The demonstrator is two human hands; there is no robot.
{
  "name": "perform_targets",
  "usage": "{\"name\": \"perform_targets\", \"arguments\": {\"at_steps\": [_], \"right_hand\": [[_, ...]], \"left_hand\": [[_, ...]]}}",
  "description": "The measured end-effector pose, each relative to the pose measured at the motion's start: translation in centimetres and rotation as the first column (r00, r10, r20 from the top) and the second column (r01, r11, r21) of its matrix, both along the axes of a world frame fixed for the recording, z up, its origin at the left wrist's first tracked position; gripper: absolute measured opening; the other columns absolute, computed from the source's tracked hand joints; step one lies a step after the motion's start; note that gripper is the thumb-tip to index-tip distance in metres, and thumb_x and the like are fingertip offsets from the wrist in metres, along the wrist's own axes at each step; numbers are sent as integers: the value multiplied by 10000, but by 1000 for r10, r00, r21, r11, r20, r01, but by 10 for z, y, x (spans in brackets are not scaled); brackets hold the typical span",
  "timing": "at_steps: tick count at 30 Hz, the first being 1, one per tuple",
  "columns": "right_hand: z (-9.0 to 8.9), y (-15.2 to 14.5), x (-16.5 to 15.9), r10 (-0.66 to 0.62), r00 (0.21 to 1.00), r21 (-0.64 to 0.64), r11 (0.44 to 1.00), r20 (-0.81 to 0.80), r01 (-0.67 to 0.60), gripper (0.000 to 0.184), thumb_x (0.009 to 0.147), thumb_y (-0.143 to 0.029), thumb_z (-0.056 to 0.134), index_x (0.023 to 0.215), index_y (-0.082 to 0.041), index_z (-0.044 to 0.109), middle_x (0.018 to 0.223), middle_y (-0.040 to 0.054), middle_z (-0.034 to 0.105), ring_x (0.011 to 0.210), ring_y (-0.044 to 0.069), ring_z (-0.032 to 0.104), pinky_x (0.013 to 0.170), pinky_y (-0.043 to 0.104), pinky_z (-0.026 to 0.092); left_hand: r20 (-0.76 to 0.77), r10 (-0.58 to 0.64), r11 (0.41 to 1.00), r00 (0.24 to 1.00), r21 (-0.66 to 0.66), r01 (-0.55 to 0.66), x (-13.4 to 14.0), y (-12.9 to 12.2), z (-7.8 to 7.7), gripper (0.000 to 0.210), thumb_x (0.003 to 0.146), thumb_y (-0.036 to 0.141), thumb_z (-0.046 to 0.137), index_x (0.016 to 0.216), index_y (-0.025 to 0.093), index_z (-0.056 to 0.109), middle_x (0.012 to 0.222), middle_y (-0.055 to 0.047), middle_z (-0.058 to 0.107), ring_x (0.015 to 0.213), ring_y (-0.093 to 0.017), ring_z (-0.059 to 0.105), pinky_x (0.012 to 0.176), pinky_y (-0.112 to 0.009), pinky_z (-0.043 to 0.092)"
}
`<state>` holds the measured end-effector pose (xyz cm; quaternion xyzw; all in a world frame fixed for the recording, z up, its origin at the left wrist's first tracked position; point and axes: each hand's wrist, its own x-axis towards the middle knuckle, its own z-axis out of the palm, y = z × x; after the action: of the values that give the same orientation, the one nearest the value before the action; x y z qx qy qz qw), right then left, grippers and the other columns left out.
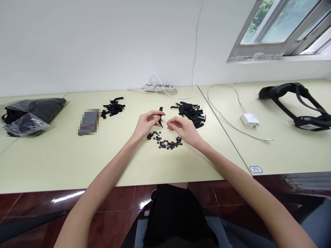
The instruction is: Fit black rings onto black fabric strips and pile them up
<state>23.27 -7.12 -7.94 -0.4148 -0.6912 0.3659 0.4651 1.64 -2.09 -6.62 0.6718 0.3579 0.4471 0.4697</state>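
Observation:
My left hand [148,124] pinches a short black fabric strip [160,116], which stands roughly upright between thumb and fingers. Close by on the right, my right hand [182,128] has its thumb and fingertips pressed together; a small dark bit shows at the tips, too small to name. Below both hands lie scattered small black rings [170,144], some of them clustered at the left and right ends. Beyond the right hand sits a loose pile of black fabric strips [191,112]. A smaller heap of black strips [113,108] lies to the left, farther back.
A blurred-out grey object [89,122] and a plastic bag with black material [36,113] lie at left. A power strip [160,88] rests against the wall. On the right are a white charger [249,120] with its cable and a black headset [297,103].

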Motion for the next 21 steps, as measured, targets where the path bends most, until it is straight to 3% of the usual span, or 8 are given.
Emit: {"name": "perform_targets", "arguments": {"at_steps": [5,12,16,21], "right_hand": [[9,-1,4,-52,987,-86,996,-154,39,316,949,-543,803,1057,-252,742,983,58,821,973,251,822,1028,476,667],[18,-4,6,-94,989,-42,995,-115,90,194,947,-433,814,987,-246,781,1053,55,797,1022,238,760,967,448,655],[18,-4,6,-57,985,-38,998,-165,51,188,944,-437,820,989,-260,775,1109,51,778,1089,237,737,1044,462,631],[14,-4,1,-46,975,-55,998,-217,35,201,930,-443,826,967,-256,761,1107,49,783,1064,236,760,1096,496,617]], "left_hand": [[-39,-46,997,998,56,48,3,-10,8,373,921,383,828,1265,240,822,1433,-105,748,996,-198,746,836,-324,703],[-78,-91,987,993,126,100,6,-20,14,460,953,398,815,1399,296,776,1592,-85,654,897,-155,725,727,-282,705],[-102,-102,981,990,154,117,6,-22,15,485,984,415,789,1459,328,743,1643,-76,611,905,-160,733,656,-256,683],[-96,-118,976,988,171,133,9,-26,14,494,1010,387,777,1500,374,712,1639,-53,618,892,-141,744,679,-243,675]]}}
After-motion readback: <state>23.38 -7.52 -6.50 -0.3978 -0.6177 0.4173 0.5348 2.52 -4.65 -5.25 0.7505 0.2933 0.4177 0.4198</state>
